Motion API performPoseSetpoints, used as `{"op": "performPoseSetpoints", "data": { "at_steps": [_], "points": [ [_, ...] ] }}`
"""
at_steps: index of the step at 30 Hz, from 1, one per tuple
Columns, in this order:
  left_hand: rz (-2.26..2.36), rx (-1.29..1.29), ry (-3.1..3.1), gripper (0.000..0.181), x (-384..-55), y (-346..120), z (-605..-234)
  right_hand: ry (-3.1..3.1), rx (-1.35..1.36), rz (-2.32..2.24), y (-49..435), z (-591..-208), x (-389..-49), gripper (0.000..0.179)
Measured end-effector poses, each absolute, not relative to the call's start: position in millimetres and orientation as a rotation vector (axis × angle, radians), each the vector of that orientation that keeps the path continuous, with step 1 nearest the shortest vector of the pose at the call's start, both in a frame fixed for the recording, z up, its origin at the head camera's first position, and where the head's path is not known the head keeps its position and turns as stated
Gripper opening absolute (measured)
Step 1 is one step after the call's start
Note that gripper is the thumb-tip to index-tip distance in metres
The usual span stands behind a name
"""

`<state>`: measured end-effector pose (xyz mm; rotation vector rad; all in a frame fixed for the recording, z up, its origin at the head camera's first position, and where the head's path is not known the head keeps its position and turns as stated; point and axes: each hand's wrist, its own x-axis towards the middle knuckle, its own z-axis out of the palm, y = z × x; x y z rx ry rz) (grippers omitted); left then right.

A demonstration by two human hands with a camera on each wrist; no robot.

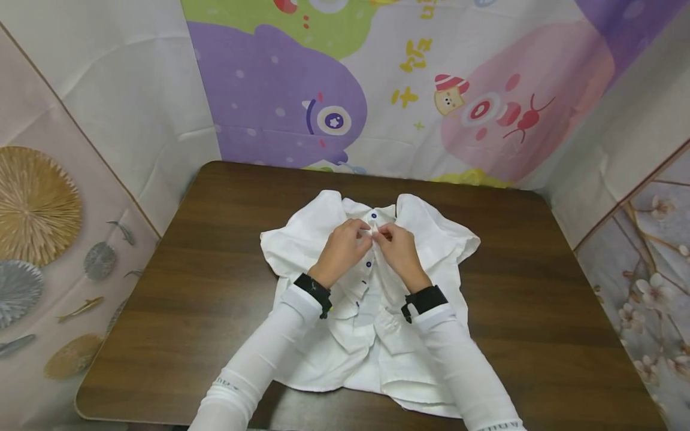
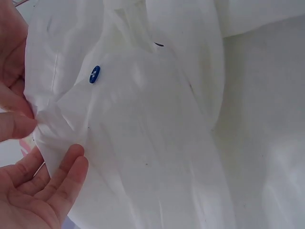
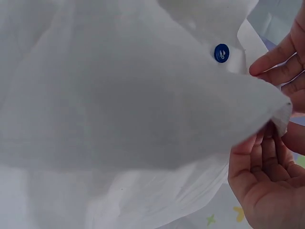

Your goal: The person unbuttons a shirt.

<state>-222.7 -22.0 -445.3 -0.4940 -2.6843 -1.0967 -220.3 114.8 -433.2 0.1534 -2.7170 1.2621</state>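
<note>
A white short-sleeved shirt (image 1: pixel 307 347) lies front up, its collar away from me and its lower front parted. My left hand (image 1: pixel 344 244) and right hand (image 1: pixel 400 246) meet just below the collar, each pinching the front edge with thumb and fingertips. One blue button (image 1: pixel 374 215) shows above the fingers, and another button (image 1: pixel 369 264) sits below them. Whatever is between the fingertips is covered. In the left wrist view a blue button (image 2: pixel 95 74) stands on the cloth near the fingers. A blue button (image 3: pixel 221 53) also appears beside the pinched edge in the right wrist view.
The shirt is spread on a dark brown wooden table (image 1: pixel 215 287) with rounded corners. A cartoon-printed cloth (image 1: pixel 388 137) hangs behind the far edge. Patterned panels flank the table on the left (image 1: pixel 124 197) and right (image 1: pixel 636 239).
</note>
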Motion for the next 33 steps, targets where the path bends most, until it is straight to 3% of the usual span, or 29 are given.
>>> {"op": "performPoseSetpoints", "data": {
  "at_steps": [33],
  "points": [
    [-1.068, -0.512, -2.569, 0.007, -214.5, -19.5, -452.1, -2.756, 0.138, 1.405, 123.5, -438.7, -218.0, 0.020]
  ]
}}
